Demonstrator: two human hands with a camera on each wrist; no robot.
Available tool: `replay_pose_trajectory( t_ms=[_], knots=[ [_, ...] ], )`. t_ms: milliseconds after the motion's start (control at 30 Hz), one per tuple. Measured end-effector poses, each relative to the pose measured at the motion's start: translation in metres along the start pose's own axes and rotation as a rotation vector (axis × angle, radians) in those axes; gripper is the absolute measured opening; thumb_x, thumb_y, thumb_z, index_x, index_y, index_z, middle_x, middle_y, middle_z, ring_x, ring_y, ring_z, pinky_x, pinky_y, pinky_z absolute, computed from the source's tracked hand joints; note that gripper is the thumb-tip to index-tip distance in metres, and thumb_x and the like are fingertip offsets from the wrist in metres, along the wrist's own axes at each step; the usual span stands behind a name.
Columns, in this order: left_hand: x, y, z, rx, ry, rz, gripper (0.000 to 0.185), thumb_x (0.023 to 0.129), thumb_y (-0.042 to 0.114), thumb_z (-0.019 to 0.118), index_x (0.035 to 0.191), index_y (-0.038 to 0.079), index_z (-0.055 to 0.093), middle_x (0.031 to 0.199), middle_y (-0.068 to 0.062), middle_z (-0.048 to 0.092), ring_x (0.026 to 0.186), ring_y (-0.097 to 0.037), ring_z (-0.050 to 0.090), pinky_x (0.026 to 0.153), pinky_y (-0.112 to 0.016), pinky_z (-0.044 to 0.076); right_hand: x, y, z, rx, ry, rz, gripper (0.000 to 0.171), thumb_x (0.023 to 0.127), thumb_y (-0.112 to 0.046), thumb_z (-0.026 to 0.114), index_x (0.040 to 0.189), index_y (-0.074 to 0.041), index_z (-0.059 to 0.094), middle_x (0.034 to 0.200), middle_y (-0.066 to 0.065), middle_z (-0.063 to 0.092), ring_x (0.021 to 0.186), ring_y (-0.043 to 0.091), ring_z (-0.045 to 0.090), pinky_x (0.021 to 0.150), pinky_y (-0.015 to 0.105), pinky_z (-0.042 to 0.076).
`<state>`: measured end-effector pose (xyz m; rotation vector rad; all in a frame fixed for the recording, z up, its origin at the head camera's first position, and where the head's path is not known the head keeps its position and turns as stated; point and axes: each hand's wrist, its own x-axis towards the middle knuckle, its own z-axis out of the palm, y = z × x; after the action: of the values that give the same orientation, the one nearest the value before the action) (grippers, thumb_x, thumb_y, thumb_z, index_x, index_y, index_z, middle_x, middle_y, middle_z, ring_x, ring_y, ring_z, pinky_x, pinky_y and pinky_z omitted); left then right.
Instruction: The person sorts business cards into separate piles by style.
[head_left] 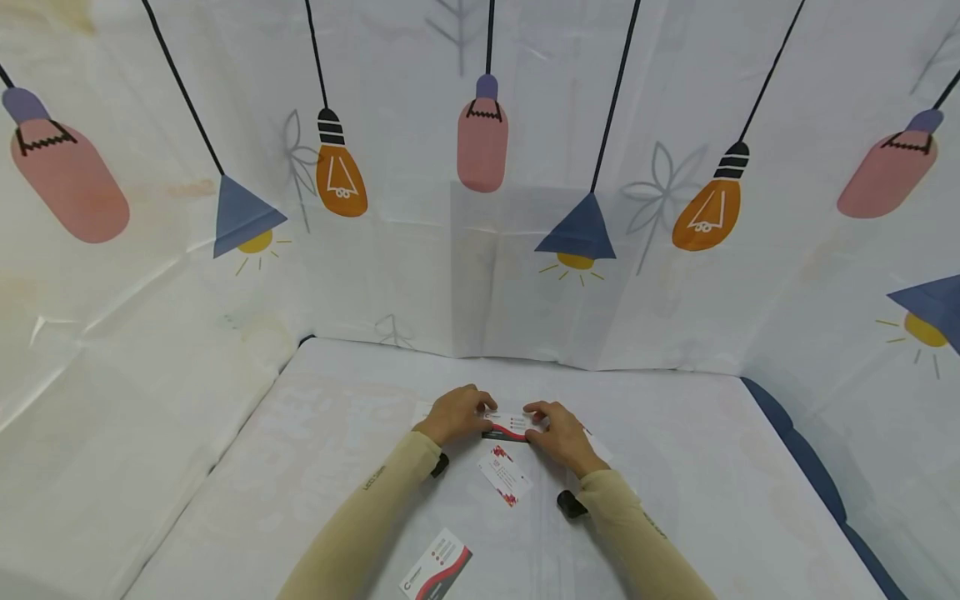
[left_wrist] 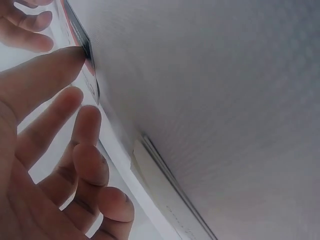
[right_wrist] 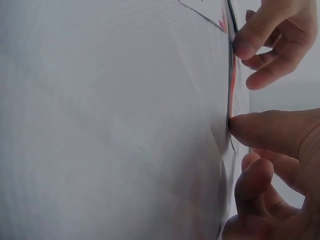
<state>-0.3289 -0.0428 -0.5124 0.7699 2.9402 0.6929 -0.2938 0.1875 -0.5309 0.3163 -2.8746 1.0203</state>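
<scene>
In the head view, a white business card [head_left: 510, 426] with a red and dark wave lies at the far middle of the table, between both hands. My left hand [head_left: 454, 415] grips its left end, thumb at the near edge and index finger at the far one. At the right end, my right hand [head_left: 562, 437] pinches it the same way. The left wrist view shows the left thumb [left_wrist: 60, 65] on the card's dark edge; the other fingers curl loosely. In the right wrist view, the right thumb [right_wrist: 260, 131] presses the same edge.
A white card with red patterned corners [head_left: 506, 475] lies just nearer. Another wave-printed card [head_left: 437, 567] is at the front. Thin cards [left_wrist: 172, 192] lie beside the left hand, and a pale card edge [head_left: 597, 442] shows by the right. A printed sheet [head_left: 405, 283] hangs behind the table.
</scene>
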Motion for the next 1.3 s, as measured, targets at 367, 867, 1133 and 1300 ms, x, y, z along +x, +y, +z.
replay_pose_trajectory(
  t_ms=[367, 867, 1133, 1300],
  knots=[
    [-0.005, -0.006, -0.002, -0.008, 0.029, 0.005, 0.027, 0.088, 0.024, 0.077, 0.114, 0.019, 0.075, 0.094, 0.005, 0.067, 0.084, -0.011, 0.058, 0.077, -0.031, 0.048, -0.002, -0.002, 0.002, 0.040, 0.018, -0.004, 0.037, 0.086, -0.014, 0.078, 0.122, -0.014, 0.070, 0.100, 0.000, 0.063, 0.080, 0.015, 0.053, 0.073, 0.035, 0.045],
    [-0.048, -0.007, -0.014, 0.016, 0.018, 0.067, 0.028, 0.088, 0.028, 0.077, 0.115, 0.019, 0.074, 0.091, 0.007, 0.066, 0.080, -0.010, 0.054, 0.072, -0.030, 0.046, -0.013, -0.018, -0.002, 0.126, -0.043, 0.040, 0.034, 0.089, -0.017, 0.076, 0.122, -0.019, 0.069, 0.103, -0.002, 0.064, 0.079, 0.016, 0.054, 0.064, 0.031, 0.048],
    [-0.079, -0.001, -0.021, -0.057, 0.042, 0.111, 0.026, 0.090, 0.028, 0.075, 0.114, 0.017, 0.073, 0.092, 0.007, 0.066, 0.084, -0.015, 0.059, 0.073, -0.031, 0.046, -0.021, -0.020, -0.002, 0.155, -0.101, -0.010, 0.030, 0.090, -0.015, 0.076, 0.119, -0.016, 0.070, 0.101, -0.001, 0.066, 0.078, 0.015, 0.055, 0.066, 0.030, 0.047],
    [-0.101, -0.004, -0.023, -0.118, 0.041, 0.111, 0.027, 0.090, 0.027, 0.076, 0.113, 0.015, 0.074, 0.090, 0.008, 0.066, 0.074, -0.008, 0.052, 0.067, -0.028, 0.044, -0.027, -0.018, 0.003, 0.160, -0.138, -0.083, 0.030, 0.089, -0.012, 0.075, 0.118, -0.012, 0.071, 0.099, -0.002, 0.065, 0.078, 0.013, 0.054, 0.067, 0.027, 0.046]
  ],
)
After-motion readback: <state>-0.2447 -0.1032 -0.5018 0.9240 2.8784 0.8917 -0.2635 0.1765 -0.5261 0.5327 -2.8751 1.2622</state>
